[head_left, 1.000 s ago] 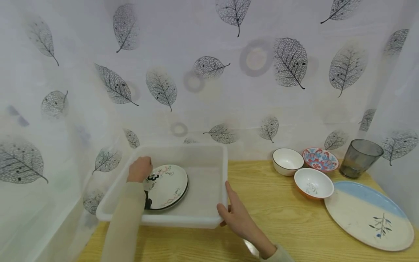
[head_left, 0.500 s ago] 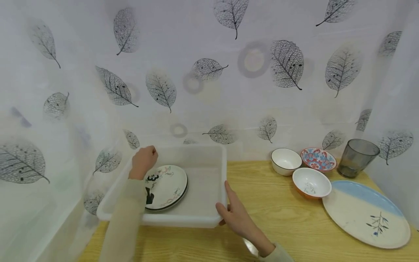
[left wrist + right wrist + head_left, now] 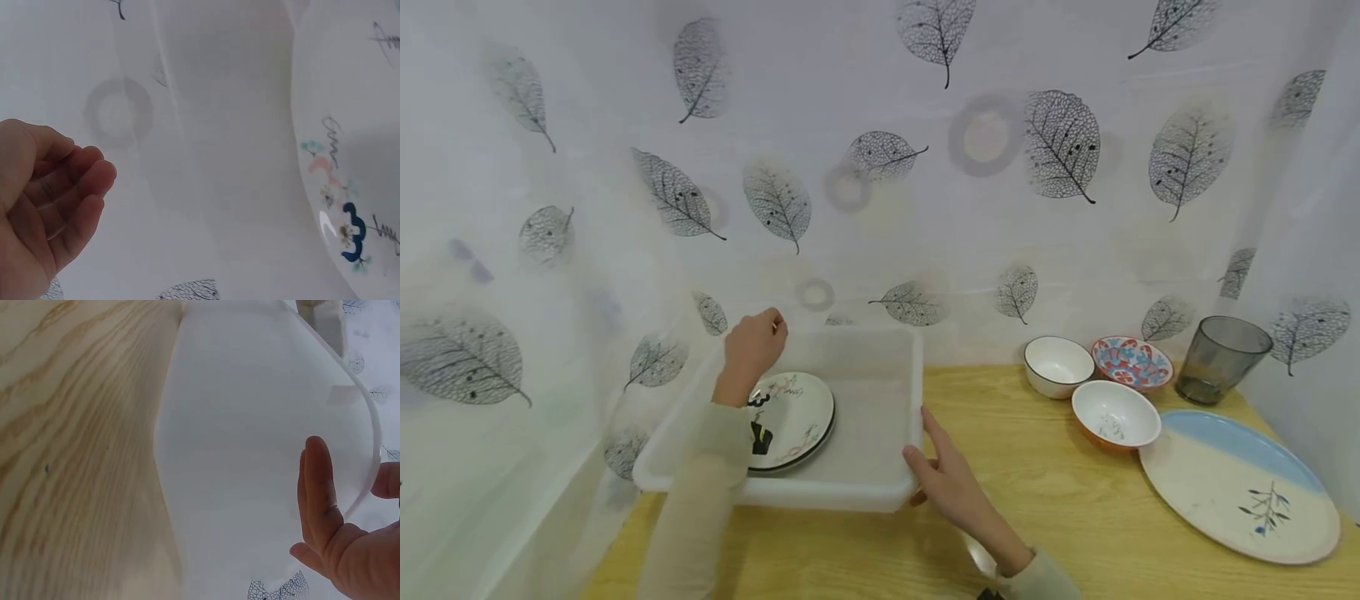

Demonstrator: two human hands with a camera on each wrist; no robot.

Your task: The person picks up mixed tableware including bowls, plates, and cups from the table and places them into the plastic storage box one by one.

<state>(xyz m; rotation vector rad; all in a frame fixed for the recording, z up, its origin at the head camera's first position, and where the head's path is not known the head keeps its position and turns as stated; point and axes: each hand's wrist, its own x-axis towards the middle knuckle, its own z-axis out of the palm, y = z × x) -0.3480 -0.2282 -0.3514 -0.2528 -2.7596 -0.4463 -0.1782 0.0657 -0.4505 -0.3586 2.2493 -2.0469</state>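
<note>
In the head view we see a white rectangular plastic tub (image 3: 876, 425) sitting on a light wood-grain counter (image 3: 1000, 400). Inside its left half lies a round white plate with floral and black motifs (image 3: 797, 412), and a dark edge beneath it shows that it rests on something similar. Above the tub's left part we find the left hand (image 3: 754, 343), in a beige sleeve (image 3: 688, 525); its grip is loose, the fingers softly curled and holding nothing, apart from the plate (the left wrist view shows the plate well off to one side of the fingertips). At the tub's right wall, the right hand (image 3: 951, 483) has its thumb over the rim and its fingers along the outside, so we read that grip as pinching the wall.

Farther right on the counter we count a white bowl with a dark rim (image 3: 1058, 365), a red-and-blue patterned bowl (image 3: 1131, 363) and a white bowl with an orange outside (image 3: 1116, 417), all close together. Beside them we note a grey transparent tumbler (image 3: 1221, 362) and an oval cream-and-blue platter with a painted sprig (image 3: 1217, 483). Behind everything hangs a white curtain printed with grey leaves (image 3: 865, 242).
</note>
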